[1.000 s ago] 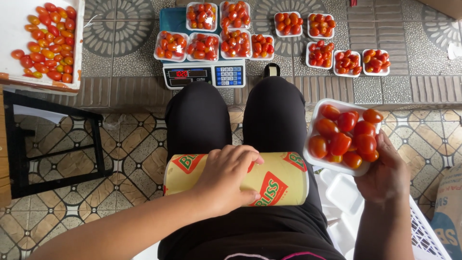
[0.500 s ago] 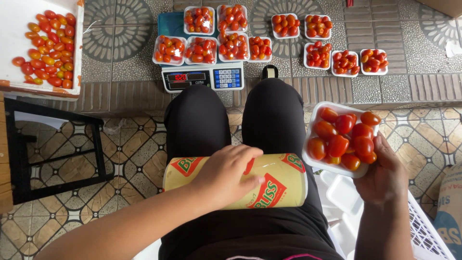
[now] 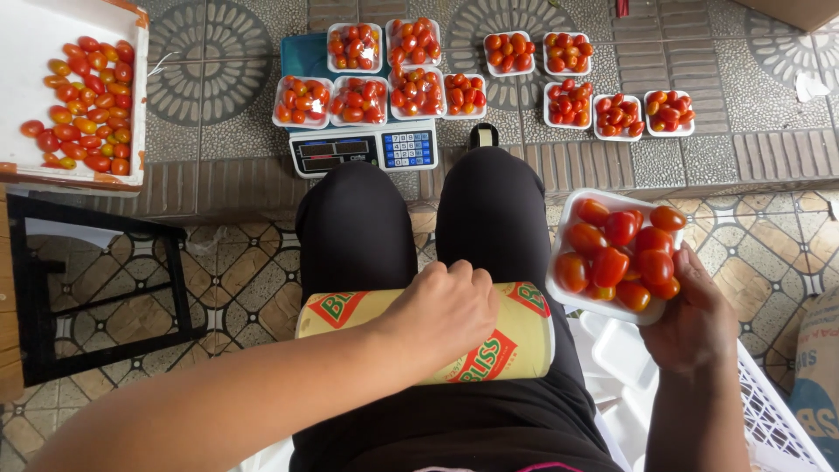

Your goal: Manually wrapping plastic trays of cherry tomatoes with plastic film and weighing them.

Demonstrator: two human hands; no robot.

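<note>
tiled floor [image 3: 236, 280] | paved step [image 3: 769, 149] w/ scale [image 3: 367, 149] | outdoors

The right hand [image 3: 695, 323] has drawn its white tray of tomatoes [image 3: 616, 258] a little inward and upward, so the tray's near edge now sits just beside the right thigh. The left hand [image 3: 441, 310] has slid slightly toward the middle of the yellow roll [image 3: 516, 345] lying across the lap (its fingers curl more over the top). The view itself has tipped down a touch, so the trays on the pavement sit nearer the upper edge.
</note>
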